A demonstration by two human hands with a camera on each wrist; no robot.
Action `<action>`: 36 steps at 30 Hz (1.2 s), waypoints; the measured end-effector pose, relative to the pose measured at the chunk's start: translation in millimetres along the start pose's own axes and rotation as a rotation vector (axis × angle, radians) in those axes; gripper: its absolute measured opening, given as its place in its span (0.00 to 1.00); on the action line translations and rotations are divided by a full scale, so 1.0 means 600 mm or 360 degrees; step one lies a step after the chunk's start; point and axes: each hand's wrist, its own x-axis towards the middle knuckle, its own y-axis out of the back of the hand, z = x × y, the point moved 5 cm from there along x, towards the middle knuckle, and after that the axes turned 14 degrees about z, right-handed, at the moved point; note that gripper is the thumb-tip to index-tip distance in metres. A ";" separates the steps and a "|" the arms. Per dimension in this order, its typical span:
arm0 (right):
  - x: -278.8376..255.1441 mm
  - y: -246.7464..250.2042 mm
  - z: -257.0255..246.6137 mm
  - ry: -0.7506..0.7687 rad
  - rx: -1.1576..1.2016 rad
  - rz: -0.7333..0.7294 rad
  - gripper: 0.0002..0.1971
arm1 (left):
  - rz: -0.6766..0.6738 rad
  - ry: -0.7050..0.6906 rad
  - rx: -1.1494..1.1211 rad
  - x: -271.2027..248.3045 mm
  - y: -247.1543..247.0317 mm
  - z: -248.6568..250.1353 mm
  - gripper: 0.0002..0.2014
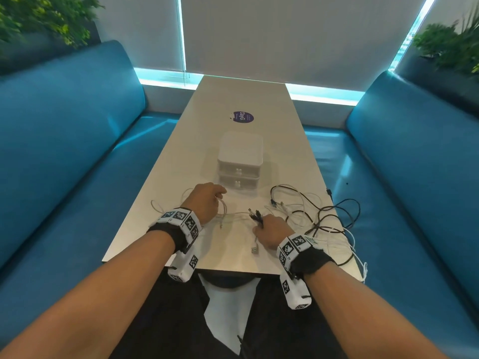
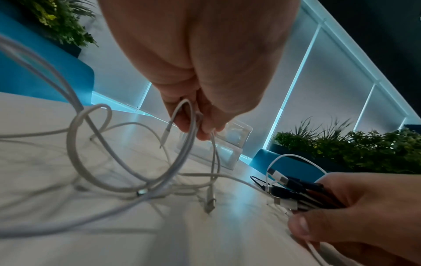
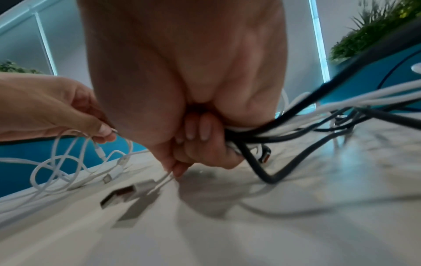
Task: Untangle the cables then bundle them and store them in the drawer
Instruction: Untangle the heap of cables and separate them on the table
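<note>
A tangle of black and white cables [image 1: 321, 216] sprawls over the near right of the white table [image 1: 233, 99], some hanging off its right edge. My right hand [image 1: 269, 230] grips a bunch of black and white cable ends [image 3: 250, 136], plugs sticking out toward the left [image 2: 293, 189]. My left hand [image 1: 207, 203] pinches looped white cable [image 2: 189, 122] just above the table, its loops trailing left [image 1: 158, 206]. A silver USB plug [image 1: 255, 249] lies near the front edge. The small white drawer unit [image 1: 239, 164] stands mid-table, both drawers closed.
Blue bench seats [image 1: 64, 151] flank the table on both sides. A purple sticker [image 1: 243, 117] lies beyond the drawer unit. Plants [image 1: 451, 47] stand behind the benches. The table's far half is bare apart from the sticker.
</note>
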 end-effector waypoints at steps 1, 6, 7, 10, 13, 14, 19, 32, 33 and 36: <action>0.000 0.002 0.004 -0.0011 -0.0033 0.0006 0.17 | -0.0007 0.0002 0.0030 0.000 0.001 0.003 0.20; -0.001 0.009 0.023 -0.0059 -0.0135 0.0017 0.16 | -0.0004 0.0029 0.0060 0.000 0.002 0.022 0.17; -0.002 0.010 0.025 -0.0064 -0.0145 0.0025 0.16 | -0.0005 0.0028 0.0049 0.000 0.001 0.025 0.15; -0.003 0.012 0.027 -0.0069 -0.0150 0.0046 0.15 | -0.0046 -0.0017 0.0040 -0.002 -0.005 0.038 0.08; -0.004 0.014 0.028 -0.0062 -0.0159 0.0048 0.15 | -0.0053 -0.0004 -0.0093 -0.005 -0.007 0.049 0.06; -0.004 0.015 0.027 -0.0057 -0.0169 0.0046 0.15 | -0.0034 0.0009 -0.0165 -0.004 -0.007 0.051 0.08; -0.004 0.017 0.023 -0.0013 -0.0189 0.0040 0.15 | 0.0025 0.0121 -0.0483 0.005 -0.006 0.061 0.04; -0.004 0.047 0.013 -0.0030 0.0426 0.0165 0.10 | -0.0246 0.0117 -0.0071 -0.013 -0.044 0.065 0.12; -0.003 0.050 0.010 -0.0041 0.0476 0.0187 0.09 | -0.0248 0.0117 -0.0095 -0.015 -0.045 0.067 0.11; 0.004 0.055 0.010 -0.0073 0.0574 0.0219 0.12 | -0.0225 0.0111 -0.0205 -0.019 -0.049 0.069 0.07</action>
